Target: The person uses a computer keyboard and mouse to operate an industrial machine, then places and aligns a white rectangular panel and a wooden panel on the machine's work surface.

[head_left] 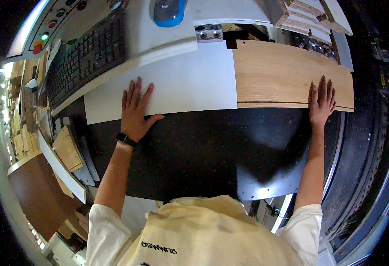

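My left hand (pixel 136 111), with a dark watch on the wrist, lies flat with fingers spread on a white panel (pixel 194 84). Its thumb points right along the panel's near edge. To the right, my right hand (pixel 322 103) rests flat on the right end of a light wood-grain board (pixel 287 73), fingers stretched away from me. That board has a dark groove along its near edge. The panel and the board lie side by side, their ends meeting near the middle, on a black work surface (pixel 190 150).
A black keyboard (pixel 88 57) and a blue-black mouse (pixel 168 12) sit on the ledge beyond. A metal fitting (pixel 209 33) stands behind the boards' joint. Stacked board offcuts (pixel 307 17) are at the far right. Control buttons (pixel 45 36) show far left. Wood pieces (pixel 68 148) lean at left.
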Demonstrator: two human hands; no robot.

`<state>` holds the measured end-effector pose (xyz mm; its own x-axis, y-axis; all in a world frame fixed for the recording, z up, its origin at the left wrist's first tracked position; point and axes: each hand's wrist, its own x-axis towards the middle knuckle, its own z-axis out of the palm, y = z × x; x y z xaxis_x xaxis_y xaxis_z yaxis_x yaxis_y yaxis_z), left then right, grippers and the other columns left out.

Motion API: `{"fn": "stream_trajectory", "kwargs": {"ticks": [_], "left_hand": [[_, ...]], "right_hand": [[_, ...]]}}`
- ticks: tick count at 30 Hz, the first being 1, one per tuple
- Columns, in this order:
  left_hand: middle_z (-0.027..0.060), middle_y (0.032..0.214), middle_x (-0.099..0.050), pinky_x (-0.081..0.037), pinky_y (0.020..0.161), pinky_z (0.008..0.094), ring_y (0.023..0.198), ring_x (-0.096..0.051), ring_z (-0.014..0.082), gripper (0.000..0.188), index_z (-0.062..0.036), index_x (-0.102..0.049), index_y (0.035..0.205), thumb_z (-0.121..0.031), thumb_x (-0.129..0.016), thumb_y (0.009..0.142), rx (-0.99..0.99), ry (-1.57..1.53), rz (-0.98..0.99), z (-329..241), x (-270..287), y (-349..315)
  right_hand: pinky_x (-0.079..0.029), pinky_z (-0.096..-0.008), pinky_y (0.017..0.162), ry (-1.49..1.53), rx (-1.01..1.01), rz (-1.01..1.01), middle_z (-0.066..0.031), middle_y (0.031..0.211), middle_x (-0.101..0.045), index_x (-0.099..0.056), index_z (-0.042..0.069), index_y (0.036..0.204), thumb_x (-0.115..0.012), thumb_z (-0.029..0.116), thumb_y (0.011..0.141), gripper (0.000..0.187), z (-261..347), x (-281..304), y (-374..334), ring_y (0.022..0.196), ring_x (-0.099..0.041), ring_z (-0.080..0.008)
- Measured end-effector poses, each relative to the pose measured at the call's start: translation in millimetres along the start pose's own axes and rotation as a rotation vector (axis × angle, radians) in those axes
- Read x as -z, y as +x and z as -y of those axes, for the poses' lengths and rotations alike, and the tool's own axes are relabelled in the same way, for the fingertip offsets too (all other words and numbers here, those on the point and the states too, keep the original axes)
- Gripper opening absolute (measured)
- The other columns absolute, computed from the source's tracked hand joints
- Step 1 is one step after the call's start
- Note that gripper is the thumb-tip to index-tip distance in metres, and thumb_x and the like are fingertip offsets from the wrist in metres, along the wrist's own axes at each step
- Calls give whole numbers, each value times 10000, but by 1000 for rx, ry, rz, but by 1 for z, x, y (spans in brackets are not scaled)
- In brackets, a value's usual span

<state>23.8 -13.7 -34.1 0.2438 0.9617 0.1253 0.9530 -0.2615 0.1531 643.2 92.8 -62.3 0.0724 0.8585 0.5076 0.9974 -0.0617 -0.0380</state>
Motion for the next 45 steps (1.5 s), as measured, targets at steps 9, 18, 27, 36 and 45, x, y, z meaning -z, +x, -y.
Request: {"fn": "stream_trajectory", "kwargs": {"ticks": [9,18,27,36,45], "left_hand": [[177,1736,-264,-242,1257,634,1586,-269,423,987,-200,-423,1632,-635,-767,816,-17,14,-59,-1,-7,8],[147,1707,-344,-242,1249,649,1574,-310,397,871,-182,-483,1589,-559,-782,862,-2,-113,-80,-45,-4,7],[62,1662,-452,-255,1276,580,1561,-369,326,685,-239,-574,1515,-423,-780,888,-117,-265,-110,-112,-40,46],[48,1643,-482,-255,1275,582,1549,-391,316,674,-246,-598,1493,-458,-761,875,-156,-248,-90,-109,-41,54],[72,1660,-454,-209,1290,589,1563,-360,340,717,-219,-554,1533,-468,-750,889,-179,-314,34,-100,-35,50]], "right_hand": [[-159,-626,1254,-60,67,1,-111,1691,-403,-443,291,1633,-501,568,1070,630,-2,-4,4,1556,-346,-375],[-61,-578,1295,297,143,117,-109,1702,-380,-498,145,1585,-594,383,1080,566,80,38,-20,1613,-252,-321],[-132,-613,1287,597,395,455,-126,1724,-328,-478,195,1600,-853,379,842,865,210,79,-35,1599,-281,-354],[-247,-569,1264,444,394,462,-42,1711,-374,-455,226,1620,-795,482,849,881,221,59,-42,1587,-310,-320],[-305,-537,1260,453,460,433,-22,1695,-401,-488,238,1596,-801,495,811,883,216,52,-43,1564,-353,-326]]}}
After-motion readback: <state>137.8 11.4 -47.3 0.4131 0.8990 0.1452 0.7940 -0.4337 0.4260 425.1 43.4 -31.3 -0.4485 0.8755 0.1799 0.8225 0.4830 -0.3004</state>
